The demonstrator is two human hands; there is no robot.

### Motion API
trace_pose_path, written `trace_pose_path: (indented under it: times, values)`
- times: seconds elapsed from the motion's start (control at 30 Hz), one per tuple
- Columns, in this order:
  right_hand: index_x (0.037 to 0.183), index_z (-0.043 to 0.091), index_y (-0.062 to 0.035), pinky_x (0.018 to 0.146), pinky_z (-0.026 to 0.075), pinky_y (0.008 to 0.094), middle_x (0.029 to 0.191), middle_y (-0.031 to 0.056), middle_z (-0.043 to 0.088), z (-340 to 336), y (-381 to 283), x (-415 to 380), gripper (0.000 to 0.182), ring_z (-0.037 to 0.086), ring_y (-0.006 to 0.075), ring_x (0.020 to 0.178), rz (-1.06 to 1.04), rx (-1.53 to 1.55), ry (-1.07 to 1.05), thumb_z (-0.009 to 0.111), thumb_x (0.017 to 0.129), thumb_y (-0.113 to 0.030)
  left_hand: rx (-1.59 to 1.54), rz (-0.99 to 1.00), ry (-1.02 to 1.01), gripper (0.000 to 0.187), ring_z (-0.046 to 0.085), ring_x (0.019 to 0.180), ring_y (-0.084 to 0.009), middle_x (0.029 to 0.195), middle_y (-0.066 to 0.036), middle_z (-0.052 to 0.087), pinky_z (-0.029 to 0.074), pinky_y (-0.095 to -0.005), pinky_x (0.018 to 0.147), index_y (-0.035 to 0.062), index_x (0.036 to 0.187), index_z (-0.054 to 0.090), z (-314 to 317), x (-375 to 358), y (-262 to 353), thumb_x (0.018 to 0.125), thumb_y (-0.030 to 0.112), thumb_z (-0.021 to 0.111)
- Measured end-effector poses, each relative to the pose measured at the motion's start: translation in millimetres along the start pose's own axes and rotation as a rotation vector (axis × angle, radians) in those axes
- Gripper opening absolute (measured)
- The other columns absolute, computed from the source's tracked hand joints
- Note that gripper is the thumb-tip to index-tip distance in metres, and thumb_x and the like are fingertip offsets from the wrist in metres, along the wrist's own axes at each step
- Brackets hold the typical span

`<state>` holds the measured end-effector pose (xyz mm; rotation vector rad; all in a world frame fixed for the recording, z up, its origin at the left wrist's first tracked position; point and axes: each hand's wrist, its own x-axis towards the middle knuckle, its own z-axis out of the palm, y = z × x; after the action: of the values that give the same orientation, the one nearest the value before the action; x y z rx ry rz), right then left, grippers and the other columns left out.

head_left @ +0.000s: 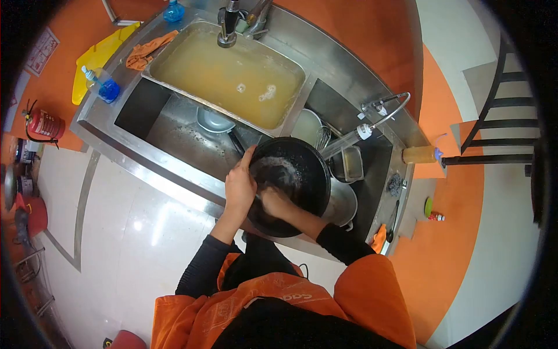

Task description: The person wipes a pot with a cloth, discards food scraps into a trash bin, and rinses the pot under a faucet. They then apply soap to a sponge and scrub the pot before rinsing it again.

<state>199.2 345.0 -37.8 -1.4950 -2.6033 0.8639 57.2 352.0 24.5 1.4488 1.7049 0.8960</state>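
A large round black pan [302, 174] is tilted over the front edge of the sink, with white suds on its inner surface. My left hand [240, 181] grips the pan's left rim, its fingers wrapped over the edge. Inside the pan, my right hand [273, 202] rests low against the inner surface. Its fingers are blurred, and whatever they may hold cannot be made out. Water runs from a curved faucet [398, 107] toward the right basin behind the pan.
A deep steel tray [174, 81] of cloudy water spans the left basin, above a small pan [215, 120]. The right basin holds a whisk [323, 138], a pot [343, 206] and a rectangular container [353, 164]. A blue spray bottle [106, 88] stands on the left rim.
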Motion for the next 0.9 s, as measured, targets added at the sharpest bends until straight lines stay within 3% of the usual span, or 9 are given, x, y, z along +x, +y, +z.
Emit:
trace_pose_path:
  times: [0.03,0.17,0.33,0.43,0.53,0.6,0.67,0.73,0.9]
  values:
    - [0.098,0.055,0.0008,0.082,0.042,0.0408,0.091,0.0212,0.058,-12.9,-9.1,-1.4,0.028,0.055,0.0355,0.088,0.014,-0.012,-0.199,0.043,0.073,-0.004,0.002,0.004,0.001,0.064,0.055,0.079,-0.0390,0.092,-0.022,0.056,0.045,-0.0441,0.069,0.0134,0.120,0.041,0.2,-0.2,-0.5,0.062,-0.012,0.044]
    - [0.091,0.059,-0.0010,0.081,0.042,0.0395,0.091,0.0226,0.057,2.8,-2.1,-1.4,0.024,0.055,0.0338,0.088,0.011,-0.149,-0.107,0.048,0.070,-0.005,0.063,0.096,0.092,0.064,0.054,0.076,-0.0399,0.087,-0.023,0.056,0.043,-0.0452,0.067,0.0125,0.120,0.042,2.4,4.0,-4.6,0.061,-0.012,0.045]
    - [0.088,0.059,-0.0028,0.062,0.047,0.0311,0.079,0.0111,0.062,-106.5,-1.5,-54.1,0.015,0.060,0.0199,0.072,0.124,0.596,0.371,0.054,0.078,-0.013,0.017,0.138,0.132,0.053,0.054,0.077,-0.0403,0.083,-0.025,0.056,0.043,-0.0445,0.066,0.0095,0.117,0.045,-4.9,9.7,-7.8,0.067,-0.010,0.043]
    - [0.072,0.056,-0.0034,0.043,0.037,0.0196,0.060,0.0004,0.053,-147.6,94.1,-80.8,0.022,0.046,0.0067,0.050,0.418,1.012,0.909,0.049,0.085,-0.020,-0.048,0.114,0.138,0.047,0.054,0.082,-0.0401,0.087,-0.025,0.056,0.044,-0.0434,0.068,0.0069,0.116,0.045,-4.5,8.1,-4.7,0.071,-0.009,0.040]
    - [0.064,0.051,-0.0071,0.041,0.032,0.0199,0.054,-0.0015,0.046,-173.4,219.9,-76.6,0.036,0.041,0.0054,0.046,0.479,0.729,1.245,0.043,0.088,-0.033,0.007,0.170,0.143,0.046,0.053,0.084,-0.0404,0.088,-0.025,0.055,0.044,-0.0434,0.069,0.0069,0.115,0.045,2.4,7.2,6.6,0.072,-0.010,0.039]
    - [0.073,0.056,-0.0056,0.038,0.032,0.0212,0.055,0.0007,0.050,-190.6,271.7,-62.8,0.030,0.044,0.0075,0.044,0.501,0.943,1.298,0.043,0.086,-0.030,0.051,0.120,0.107,0.044,0.052,0.088,-0.0398,0.092,-0.025,0.055,0.044,-0.0413,0.072,0.0070,0.113,0.046,1.0,6.6,17.2,0.073,-0.010,0.040]
    - [0.078,0.056,-0.0045,0.041,0.037,0.0226,0.059,0.0029,0.052,-190.6,355.0,-42.7,0.029,0.048,0.0102,0.048,0.526,0.676,1.314,0.043,0.086,-0.029,0.073,0.126,0.122,0.043,0.052,0.091,-0.0385,0.094,-0.023,0.056,0.044,-0.0392,0.074,0.0067,0.114,0.046,5.3,6.5,17.3,0.074,-0.009,0.041]
    - [0.078,0.054,-0.0024,0.047,0.038,0.0249,0.060,0.0043,0.053,-203.6,380.0,-21.9,0.029,0.049,0.0124,0.051,0.535,0.948,1.375,0.041,0.087,-0.027,0.113,0.147,0.106,0.041,0.053,0.097,-0.0351,0.099,-0.022,0.055,0.043,-0.0345,0.079,0.0050,0.115,0.045,7.0,6.5,20.8,0.076,-0.008,0.041]
    - [0.085,0.055,-0.0026,0.049,0.040,0.0253,0.070,0.0070,0.057,-217.1,444.5,-8.0,0.024,0.052,0.0131,0.057,0.447,0.779,1.314,0.040,0.086,-0.022,0.191,0.110,0.127,0.040,0.053,0.100,-0.0323,0.102,-0.021,0.056,0.041,-0.0329,0.083,0.0025,0.115,0.044,13.3,6.7,19.4,0.076,-0.009,0.042]
